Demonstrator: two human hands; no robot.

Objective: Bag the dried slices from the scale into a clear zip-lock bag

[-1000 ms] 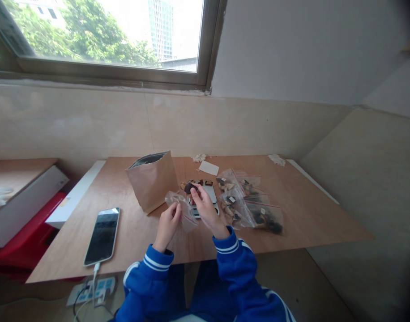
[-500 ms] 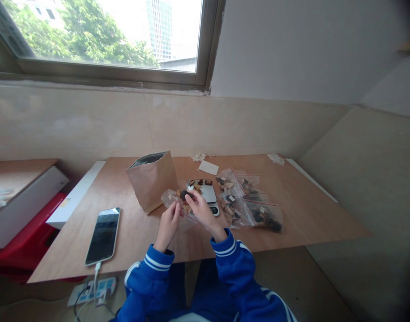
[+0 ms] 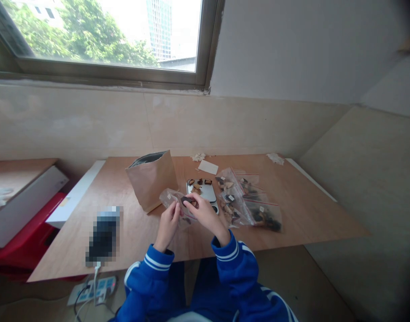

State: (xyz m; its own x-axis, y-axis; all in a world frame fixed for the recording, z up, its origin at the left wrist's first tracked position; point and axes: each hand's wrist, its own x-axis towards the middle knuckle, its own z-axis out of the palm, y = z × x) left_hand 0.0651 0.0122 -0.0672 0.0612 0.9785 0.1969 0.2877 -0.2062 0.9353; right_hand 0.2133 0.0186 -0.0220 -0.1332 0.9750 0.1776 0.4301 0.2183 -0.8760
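Note:
My left hand point(image 3: 169, 223) is closed on the edge of a clear zip bag point(image 3: 169, 197), with a small label on its side. In my right hand point(image 3: 205, 212), pinched between the fingers, are dark dried pieces point(image 3: 185, 200), held over the bag's mouth; their exact kind is hard to make out. Just behind my right hand lies a small white kitchen scale point(image 3: 207, 191) carrying several brown dried slices point(image 3: 196, 187). A brown paper pouch point(image 3: 153, 179) stands upright with its top open, left of the bag.
Several filled zip bags point(image 3: 263, 217) lie right of the scale. A white card point(image 3: 208, 167) and pale scraps point(image 3: 198, 157) are at the back. On the left a phone point(image 3: 102, 237), blurred out, is plugged into a white cable point(image 3: 96, 273). A power strip point(image 3: 92, 290) sits below the table edge.
My right hand has turned slightly and its fingers have closed more over the dark pieces. Pale pieces seen by the bag's mouth no longer show there. My left hand stays put.

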